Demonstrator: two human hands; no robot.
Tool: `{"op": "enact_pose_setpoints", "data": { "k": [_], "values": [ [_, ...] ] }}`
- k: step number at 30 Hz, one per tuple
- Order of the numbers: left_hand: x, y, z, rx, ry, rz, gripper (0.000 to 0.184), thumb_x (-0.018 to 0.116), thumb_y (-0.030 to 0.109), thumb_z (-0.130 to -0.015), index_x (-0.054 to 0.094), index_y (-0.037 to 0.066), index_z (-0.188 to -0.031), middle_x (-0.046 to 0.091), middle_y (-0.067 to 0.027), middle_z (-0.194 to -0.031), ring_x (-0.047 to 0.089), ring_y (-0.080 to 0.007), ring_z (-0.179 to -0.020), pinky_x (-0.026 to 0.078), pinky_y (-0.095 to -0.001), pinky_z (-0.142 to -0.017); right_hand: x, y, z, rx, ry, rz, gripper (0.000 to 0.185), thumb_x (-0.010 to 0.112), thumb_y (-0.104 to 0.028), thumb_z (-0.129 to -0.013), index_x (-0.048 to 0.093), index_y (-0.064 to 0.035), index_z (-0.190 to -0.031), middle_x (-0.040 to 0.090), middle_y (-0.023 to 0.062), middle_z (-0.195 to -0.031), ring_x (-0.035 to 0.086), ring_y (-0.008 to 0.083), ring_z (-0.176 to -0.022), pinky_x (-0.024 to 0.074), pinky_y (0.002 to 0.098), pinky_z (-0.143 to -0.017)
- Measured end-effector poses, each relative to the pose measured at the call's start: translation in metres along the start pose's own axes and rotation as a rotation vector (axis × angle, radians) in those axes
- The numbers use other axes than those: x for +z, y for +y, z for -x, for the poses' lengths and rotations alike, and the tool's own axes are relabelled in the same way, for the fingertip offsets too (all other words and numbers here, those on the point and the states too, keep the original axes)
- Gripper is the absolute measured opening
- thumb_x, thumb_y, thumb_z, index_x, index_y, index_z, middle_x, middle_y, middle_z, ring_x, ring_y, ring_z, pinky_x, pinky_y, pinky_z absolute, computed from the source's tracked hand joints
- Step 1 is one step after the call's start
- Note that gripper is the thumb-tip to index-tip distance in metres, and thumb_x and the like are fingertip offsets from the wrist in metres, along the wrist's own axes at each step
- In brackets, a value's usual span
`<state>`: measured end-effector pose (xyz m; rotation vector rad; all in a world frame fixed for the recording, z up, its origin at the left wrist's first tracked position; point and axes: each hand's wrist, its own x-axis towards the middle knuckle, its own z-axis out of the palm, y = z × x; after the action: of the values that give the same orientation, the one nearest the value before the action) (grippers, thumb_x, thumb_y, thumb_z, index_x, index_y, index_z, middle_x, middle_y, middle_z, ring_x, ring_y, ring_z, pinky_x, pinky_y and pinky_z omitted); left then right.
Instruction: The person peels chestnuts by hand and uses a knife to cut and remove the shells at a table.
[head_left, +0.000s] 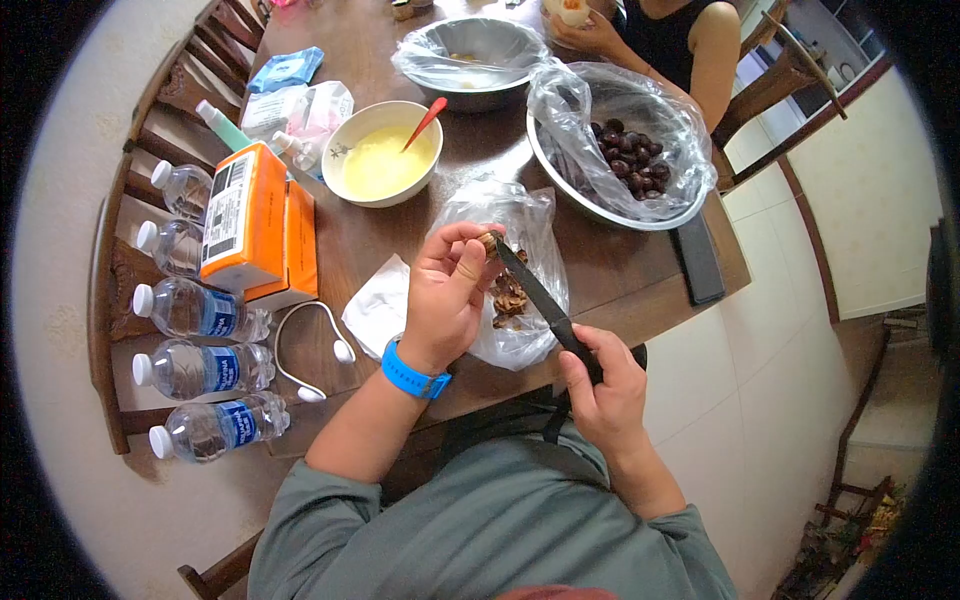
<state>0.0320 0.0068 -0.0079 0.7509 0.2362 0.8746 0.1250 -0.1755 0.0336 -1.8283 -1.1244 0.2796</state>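
Observation:
My left hand (447, 290), with a blue watch strap (412, 376) at its wrist, pinches a small brown-skinned water chestnut (490, 241), mostly hidden by the fingers. My right hand (606, 385) is closed around the handle of a black knife (540, 296). The blade reaches up and left, its tip end touching or very near the water chestnut. Below both hands, brown peelings (508, 298) lie on a clear plastic bag (535, 345). At the upper right, several dark round water chestnuts (633, 160) rest in a bag-lined metal basin (595, 210).
A white bowl (350, 190) holds yellow contents and a red spoon (425, 122). Another bag-lined basin (470, 100) stands behind it. Orange boxes (245, 220) and several water bottles (205, 365) line the left. A phone (697, 262) lies at the right edge. Another person's arm (712, 60) shows opposite.

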Motion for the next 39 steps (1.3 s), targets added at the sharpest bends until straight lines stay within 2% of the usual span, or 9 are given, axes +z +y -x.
{"op": "enact_pose_setpoints", "data": {
  "k": [7, 10, 22, 33, 36, 39],
  "values": [
    [-0.005, 0.005, -0.004, -0.211, 0.059, 0.253, 0.026, 0.054, 0.017, -0.097, 0.056, 0.002, -0.118, 0.062, -0.0169, -0.116, 0.063, -0.0227, -0.102, 0.053, -0.0308, -0.089, 0.004, 0.002, -0.002, -0.036, -0.021, 0.02, 0.026, 0.067, -0.009, -0.085, 0.059, 0.0008, -0.108, 0.064, 0.0187, -0.097, 0.064, 0.035, -0.089, 0.0511, 0.0373, -0.078],
    [-0.004, 0.005, -0.003, -0.221, 0.049, 0.274, 0.028, 0.053, 0.017, -0.097, 0.055, 0.0, -0.119, 0.062, -0.0175, -0.116, 0.063, -0.0233, -0.101, 0.054, -0.0305, -0.088, 0.006, 0.001, -0.002, -0.036, -0.024, 0.027, 0.027, 0.067, -0.009, -0.084, 0.058, 0.0005, -0.108, 0.064, 0.0187, -0.098, 0.063, 0.0352, -0.089, 0.0512, 0.0376, -0.078],
    [-0.01, 0.005, -0.005, -0.207, 0.012, 0.278, 0.03, 0.055, 0.014, -0.096, 0.054, 0.0, -0.123, 0.061, -0.0165, -0.119, 0.063, -0.0224, -0.103, 0.052, -0.0312, -0.093, 0.007, 0.002, -0.003, -0.038, -0.015, 0.021, 0.028, 0.068, -0.008, -0.084, 0.058, 0.0003, -0.109, 0.064, 0.0189, -0.099, 0.064, 0.0345, -0.089, 0.0517, 0.0373, -0.077],
    [-0.003, 0.006, -0.004, -0.13, 0.025, 0.137, 0.027, 0.056, 0.015, -0.096, 0.057, -0.001, -0.118, 0.062, -0.0153, -0.115, 0.063, -0.0208, -0.101, 0.05, -0.0299, -0.092, 0.011, 0.003, -0.002, -0.081, 0.013, 0.04, 0.028, 0.067, -0.007, -0.084, 0.057, -0.0001, -0.11, 0.064, 0.0191, -0.098, 0.064, 0.0344, -0.087, 0.0521, 0.0372, -0.075],
    [-0.002, 0.008, -0.003, -0.119, 0.015, 0.111, 0.027, 0.056, 0.014, -0.096, 0.057, -0.002, -0.117, 0.063, -0.0153, -0.114, 0.063, -0.0202, -0.1, 0.05, -0.0292, -0.091, 0.013, 0.002, -0.001, -0.061, 0.048, 0.022, 0.026, 0.068, -0.007, -0.084, 0.061, 0.0013, -0.107, 0.065, 0.0163, -0.093, 0.064, 0.0286, -0.084, 0.0499, 0.0326, -0.076],
    [-0.001, 0.009, -0.002, -0.089, 0.01, 0.052, 0.028, 0.057, 0.014, -0.095, 0.056, -0.002, -0.118, 0.063, -0.0155, -0.114, 0.064, -0.02, -0.099, 0.05, -0.0292, -0.091, 0.013, 0.002, 0.0, -0.055, 0.052, 0.022, 0.026, 0.068, -0.008, -0.084, 0.061, 0.0014, -0.107, 0.065, 0.0164, -0.092, 0.064, 0.0285, -0.084, 0.0498, 0.0328, -0.076]
  ]
}}
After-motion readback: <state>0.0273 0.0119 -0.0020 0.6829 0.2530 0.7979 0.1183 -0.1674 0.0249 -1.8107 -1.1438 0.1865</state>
